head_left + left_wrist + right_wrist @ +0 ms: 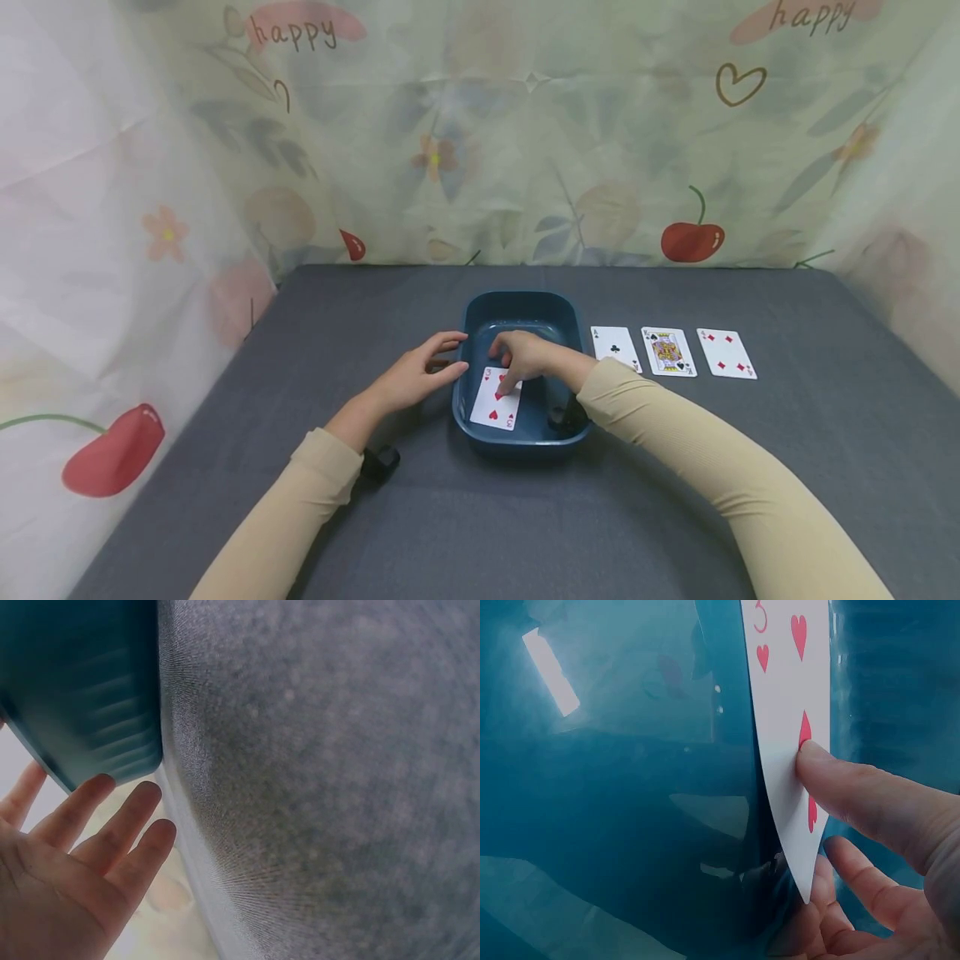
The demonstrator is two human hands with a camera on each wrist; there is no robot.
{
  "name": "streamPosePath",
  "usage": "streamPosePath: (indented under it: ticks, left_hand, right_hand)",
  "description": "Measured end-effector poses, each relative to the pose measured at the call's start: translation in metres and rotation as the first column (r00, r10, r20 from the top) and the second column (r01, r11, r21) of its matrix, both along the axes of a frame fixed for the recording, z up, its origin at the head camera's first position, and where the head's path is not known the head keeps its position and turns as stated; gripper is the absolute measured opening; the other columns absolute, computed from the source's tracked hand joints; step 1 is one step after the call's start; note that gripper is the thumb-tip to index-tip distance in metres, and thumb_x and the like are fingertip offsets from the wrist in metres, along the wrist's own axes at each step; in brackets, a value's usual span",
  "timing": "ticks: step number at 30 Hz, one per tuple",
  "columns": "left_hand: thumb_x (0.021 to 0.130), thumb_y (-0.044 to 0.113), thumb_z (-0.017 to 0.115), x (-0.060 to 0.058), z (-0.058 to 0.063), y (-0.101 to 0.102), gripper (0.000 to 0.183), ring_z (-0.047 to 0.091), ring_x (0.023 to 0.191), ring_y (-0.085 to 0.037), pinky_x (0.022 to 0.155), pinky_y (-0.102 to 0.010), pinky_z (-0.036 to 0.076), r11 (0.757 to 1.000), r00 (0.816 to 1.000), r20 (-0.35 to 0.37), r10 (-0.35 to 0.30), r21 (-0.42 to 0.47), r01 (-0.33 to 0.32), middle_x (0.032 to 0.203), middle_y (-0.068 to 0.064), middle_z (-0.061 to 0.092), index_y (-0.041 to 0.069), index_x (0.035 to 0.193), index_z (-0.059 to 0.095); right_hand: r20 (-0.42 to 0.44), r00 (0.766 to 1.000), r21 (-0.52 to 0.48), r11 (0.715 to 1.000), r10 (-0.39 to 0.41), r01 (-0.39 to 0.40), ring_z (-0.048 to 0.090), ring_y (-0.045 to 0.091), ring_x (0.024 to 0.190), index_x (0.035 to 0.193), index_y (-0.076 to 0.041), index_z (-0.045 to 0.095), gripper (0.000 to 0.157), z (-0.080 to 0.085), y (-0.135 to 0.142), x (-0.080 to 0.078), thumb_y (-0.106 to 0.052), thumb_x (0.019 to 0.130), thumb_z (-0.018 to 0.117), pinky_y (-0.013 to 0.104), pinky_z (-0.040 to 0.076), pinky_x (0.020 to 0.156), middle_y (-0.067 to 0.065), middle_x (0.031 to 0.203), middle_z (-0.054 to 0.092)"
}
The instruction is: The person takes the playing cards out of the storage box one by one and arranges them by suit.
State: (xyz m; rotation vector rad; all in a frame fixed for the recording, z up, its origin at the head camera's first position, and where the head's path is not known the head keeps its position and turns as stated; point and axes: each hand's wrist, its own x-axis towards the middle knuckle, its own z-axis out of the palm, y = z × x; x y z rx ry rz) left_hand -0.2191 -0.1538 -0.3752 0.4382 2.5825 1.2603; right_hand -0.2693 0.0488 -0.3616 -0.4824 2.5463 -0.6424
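Observation:
A blue rectangular tray (519,440) stands on the table, long side running away from me. Over its inside, my right hand (528,354) pinches a playing card, the three of hearts (493,410). The thumb presses on the middle of the card's face and the fingers curl behind its edge, as the right wrist view (900,825) of the hand shows. The card is slightly bowed and tilted, its face up. My left hand (411,377) is beside the tray's left wall, fingers spread and loosely bent, fingertips right at the rim; in the left wrist view the palm faces the tray wall (112,697).
Right of the tray lie three face-up cards in a row: an ace of clubs (613,343), a king of spades (669,352) and a four of diamonds (727,353). Grey cloth (517,525) covers the table. A patterned curtain (480,167) hangs behind.

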Motion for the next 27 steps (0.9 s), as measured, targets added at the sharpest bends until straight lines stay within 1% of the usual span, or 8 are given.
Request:
streamPosePath:
  ticks: [5,10,13,16,19,22,27]
  left_hand:
    - [0.093,0.035,0.056,0.001,0.001,0.000,0.055,0.040,0.134,-0.036,0.106,-0.054,0.036,1.000,1.000,-0.009,-0.006,-0.004,0.006,0.148,-0.010,0.037,0.024,0.141,0.033]
    - [0.092,0.038,0.055,0.000,0.000,0.000,0.056,0.040,0.134,-0.035,0.107,-0.053,0.036,1.000,1.000,-0.010,-0.012,-0.001,0.012,0.148,-0.010,0.037,0.024,0.141,0.033]
    - [0.092,0.040,0.055,-0.001,-0.002,-0.001,0.057,0.040,0.134,-0.035,0.107,-0.053,0.036,1.000,1.000,-0.008,-0.012,-0.003,0.012,0.148,-0.009,0.036,0.024,0.141,0.032]
    - [0.092,0.041,0.055,-0.001,-0.003,-0.001,0.056,0.040,0.135,-0.034,0.107,-0.052,0.036,1.000,1.000,-0.003,-0.008,-0.003,0.007,0.148,-0.008,0.036,0.025,0.141,0.033]
    - [0.092,0.040,0.056,-0.001,-0.004,-0.001,0.055,0.040,0.135,-0.033,0.107,-0.052,0.037,1.000,1.000,0.004,0.001,-0.001,-0.001,0.148,-0.007,0.037,0.026,0.140,0.033]
    - [0.092,0.039,0.055,-0.001,-0.004,-0.001,0.055,0.040,0.134,-0.034,0.107,-0.052,0.036,1.000,1.000,-0.004,-0.004,-0.003,0.004,0.148,-0.008,0.037,0.025,0.141,0.033]
    - [0.092,0.040,0.055,-0.001,-0.003,-0.001,0.055,0.041,0.134,-0.035,0.106,-0.052,0.037,1.000,1.000,0.002,0.000,-0.005,0.000,0.148,-0.009,0.037,0.025,0.141,0.033]
  right_hand:
    - [0.009,1.000,-0.019,1.000,-0.004,0.004,0.058,0.020,0.091,0.122,-0.012,0.054,0.057,0.000,0.001,0.000,-0.017,0.071,0.081,0.031,0.054,0.085,0.009,0.110,0.061]
    - [0.051,0.999,-0.045,0.999,-0.004,0.006,0.060,0.018,0.087,0.120,-0.011,0.056,0.052,0.000,0.002,-0.001,-0.017,0.073,0.080,0.030,0.053,0.083,0.007,0.104,0.062]
    - [0.069,0.998,-0.072,0.997,0.003,0.002,0.059,0.017,0.084,0.117,-0.010,0.057,0.046,0.001,0.003,-0.002,-0.015,0.076,0.077,0.027,0.051,0.078,0.006,0.097,0.062]
    - [0.071,0.997,-0.107,0.994,0.028,-0.020,0.057,0.016,0.080,0.114,-0.008,0.058,0.039,0.002,0.005,-0.003,-0.013,0.079,0.074,0.023,0.047,0.071,0.006,0.091,0.060]
    - [0.082,0.995,-0.136,0.990,0.051,-0.039,0.056,0.016,0.079,0.110,-0.007,0.060,0.031,0.007,0.006,-0.003,-0.011,0.081,0.071,0.022,0.045,0.067,0.007,0.090,0.060]
    - [0.085,0.995,-0.165,0.985,0.057,-0.042,0.057,0.016,0.080,0.107,-0.007,0.062,0.026,0.013,0.008,-0.004,-0.012,0.083,0.069,0.023,0.048,0.067,0.008,0.092,0.063]
    - [0.056,0.997,-0.217,0.976,0.044,-0.031,0.061,0.018,0.085,0.105,-0.008,0.064,0.024,0.027,0.014,-0.005,-0.016,0.083,0.069,0.027,0.053,0.076,0.009,0.098,0.067]
